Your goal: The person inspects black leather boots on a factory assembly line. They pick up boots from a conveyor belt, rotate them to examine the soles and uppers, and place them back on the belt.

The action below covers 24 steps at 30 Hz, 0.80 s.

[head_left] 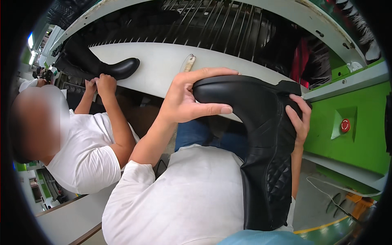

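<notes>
Your left hand [185, 98] wraps the toe of the black boot [261, 139], and your right hand [300, 120] grips its heel; the boot rests against your chest, shaft down. Beside you, a co-worker's hands [100, 83] touch another boot [110, 67] on the white counter [163, 65].

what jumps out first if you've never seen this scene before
A tall black boot fills the middle, toe up, its quilted shaft running down against the person's white shirt. The left hand wraps over the toe, and the right hand grips near the heel. At upper left a co-worker's hands work on a second black boot lying on the white conveyor ledge; a red button sits on the green machine panel at right.
</notes>
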Each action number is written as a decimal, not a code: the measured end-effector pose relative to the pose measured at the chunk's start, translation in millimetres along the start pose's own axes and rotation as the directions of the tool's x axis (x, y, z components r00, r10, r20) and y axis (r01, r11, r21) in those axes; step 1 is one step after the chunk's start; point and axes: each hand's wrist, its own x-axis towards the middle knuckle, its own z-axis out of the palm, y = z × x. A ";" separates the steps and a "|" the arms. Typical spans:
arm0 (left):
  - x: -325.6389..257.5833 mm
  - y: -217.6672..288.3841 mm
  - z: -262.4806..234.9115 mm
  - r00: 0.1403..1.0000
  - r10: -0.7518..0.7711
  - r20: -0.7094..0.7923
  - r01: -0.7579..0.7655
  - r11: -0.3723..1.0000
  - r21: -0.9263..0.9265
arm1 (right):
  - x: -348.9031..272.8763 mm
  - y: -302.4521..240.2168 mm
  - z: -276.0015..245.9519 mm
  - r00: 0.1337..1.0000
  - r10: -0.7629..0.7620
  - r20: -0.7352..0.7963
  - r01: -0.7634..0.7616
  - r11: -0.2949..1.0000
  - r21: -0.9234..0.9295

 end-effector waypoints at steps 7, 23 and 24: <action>2.9 1.1 -12.1 0.995 -0.011 0.097 0.003 0.996 0.084 | -1.0 11.5 1.6 0.996 -0.032 0.087 0.033 0.999 -0.012; -63.5 -74.2 -0.3 0.938 -0.346 0.008 0.333 0.895 -0.296 | 12.6 -12.2 -5.6 0.818 0.335 0.467 -0.473 0.854 0.217; -73.1 -76.5 1.4 0.928 -0.371 -0.028 0.344 0.885 -0.312 | 15.6 -14.4 -4.2 0.795 0.337 0.504 -0.501 0.834 0.232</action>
